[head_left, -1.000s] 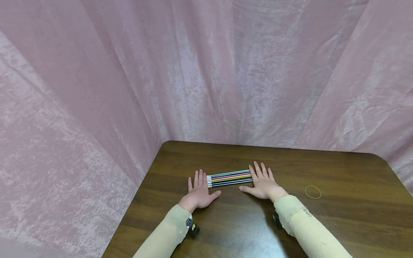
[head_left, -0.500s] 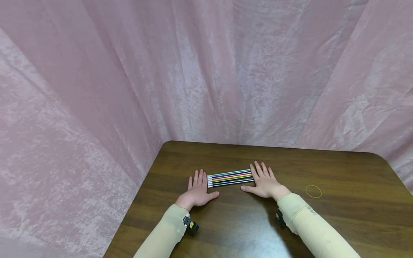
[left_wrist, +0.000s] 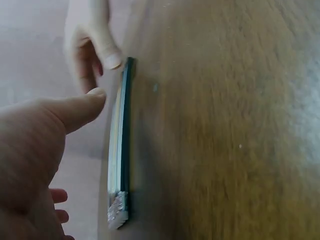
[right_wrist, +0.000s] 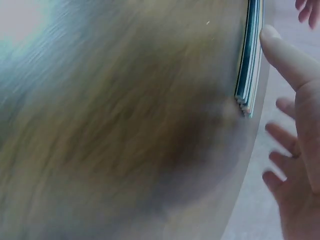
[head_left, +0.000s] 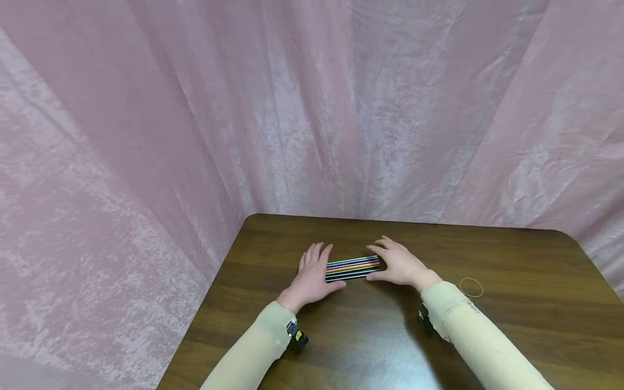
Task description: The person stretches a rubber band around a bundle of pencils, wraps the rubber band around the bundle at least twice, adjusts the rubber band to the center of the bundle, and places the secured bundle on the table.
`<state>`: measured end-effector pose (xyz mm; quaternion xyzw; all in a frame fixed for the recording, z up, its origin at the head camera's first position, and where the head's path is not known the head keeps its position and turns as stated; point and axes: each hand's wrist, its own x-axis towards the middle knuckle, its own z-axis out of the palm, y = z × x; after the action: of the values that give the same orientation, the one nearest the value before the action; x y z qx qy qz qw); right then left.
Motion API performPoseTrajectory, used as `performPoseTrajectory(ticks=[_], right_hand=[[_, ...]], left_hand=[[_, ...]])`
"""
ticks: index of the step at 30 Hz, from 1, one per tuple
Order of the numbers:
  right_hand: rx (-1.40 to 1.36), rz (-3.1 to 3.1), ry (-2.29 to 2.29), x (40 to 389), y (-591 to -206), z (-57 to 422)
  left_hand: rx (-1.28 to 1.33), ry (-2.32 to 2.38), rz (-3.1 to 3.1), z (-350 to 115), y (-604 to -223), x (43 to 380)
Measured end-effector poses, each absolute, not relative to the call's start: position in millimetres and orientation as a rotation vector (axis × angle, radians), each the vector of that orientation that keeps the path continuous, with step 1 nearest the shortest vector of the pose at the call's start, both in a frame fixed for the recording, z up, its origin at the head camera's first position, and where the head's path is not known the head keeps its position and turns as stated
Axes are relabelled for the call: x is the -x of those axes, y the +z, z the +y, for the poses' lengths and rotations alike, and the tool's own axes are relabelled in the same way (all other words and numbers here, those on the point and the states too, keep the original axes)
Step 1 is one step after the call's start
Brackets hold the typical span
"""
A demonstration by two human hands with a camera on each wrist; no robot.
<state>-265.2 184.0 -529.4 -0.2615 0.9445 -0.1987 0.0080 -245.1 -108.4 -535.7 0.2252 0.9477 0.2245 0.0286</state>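
Pencils (head_left: pixel 352 267) are lined up already, but left hand (head_left: pixel 312 276) and right hand (head_left: pixel 400 266) are loose-fingered, gripping nothing, yellow band (head_left: pixel 469 278) sitting unused toward the table's (head_left: pixel 517 254) right edge.

Multicoloured pencils (head_left: pixel 352 268) lie flat, side by side.

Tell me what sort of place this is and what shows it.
Likely a curtained-off tabletop recording spot, though I can't be sure: pink curtains hang behind a wooden table with pencils on it, and a small black device sits at each wrist.
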Motion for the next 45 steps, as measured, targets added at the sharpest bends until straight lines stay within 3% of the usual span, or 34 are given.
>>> performPoseTrajectory(ticks=[6, 12, 45], right_hand=[[0.973, 2.935, -0.528, 275, -525, 163], [0.939, 2.916, -0.449, 280, -523, 148], [0.856, 2.863, -0.412, 283, -530, 136]], left_hand=[[-0.773, 0.467, 2.982, -96, -541, 257], [-0.774, 0.292, 3.009, -89, -535, 266], [-0.664, 0.292, 2.927, -81, -535, 280]])
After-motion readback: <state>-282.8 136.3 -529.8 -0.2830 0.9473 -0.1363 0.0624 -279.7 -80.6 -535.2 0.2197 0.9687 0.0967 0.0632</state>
